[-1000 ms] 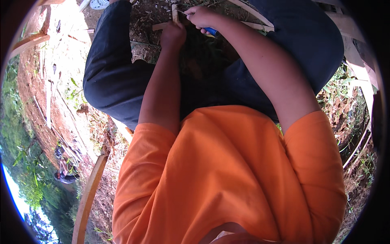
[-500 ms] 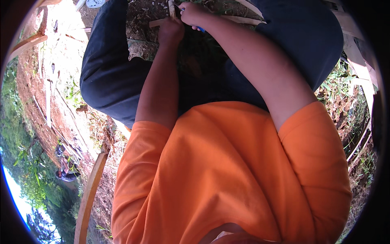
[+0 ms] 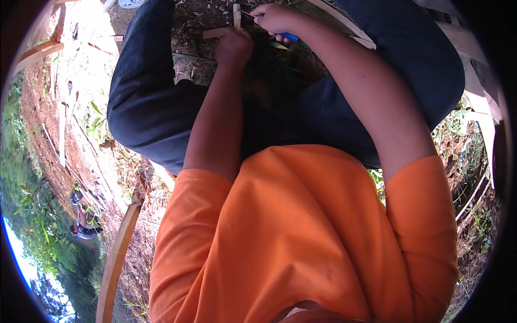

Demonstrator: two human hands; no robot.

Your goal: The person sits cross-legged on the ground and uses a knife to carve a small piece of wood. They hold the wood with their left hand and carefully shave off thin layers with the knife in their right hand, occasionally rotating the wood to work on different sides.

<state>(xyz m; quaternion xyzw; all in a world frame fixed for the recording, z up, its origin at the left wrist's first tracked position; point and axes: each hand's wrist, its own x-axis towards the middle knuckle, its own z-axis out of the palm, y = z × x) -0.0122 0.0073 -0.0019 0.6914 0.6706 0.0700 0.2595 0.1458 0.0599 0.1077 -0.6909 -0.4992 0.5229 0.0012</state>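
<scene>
At the top of the head view, my left hand is closed around a short pale wooden stick that points away from me. Another flat strip of wood sticks out to the left beside that hand; whether the two are joined cannot be made out. Just to the right, my right hand grips a blue-handled tool. Its thin metal end shows between my fingers and the stick, near the stick's right side. What kind of tool it is stays hidden by my fingers.
My dark-trousered legs are bent on both sides of the work. Wood chips lie on the soil ahead. A curved wooden beam stands at left, and several boards lie at right. Another person is far off at left.
My right hand has drawn a little to the right, away from the stick, so more of the tool's metal end and blue handle shows. My left hand keeps its hold on the stick.
</scene>
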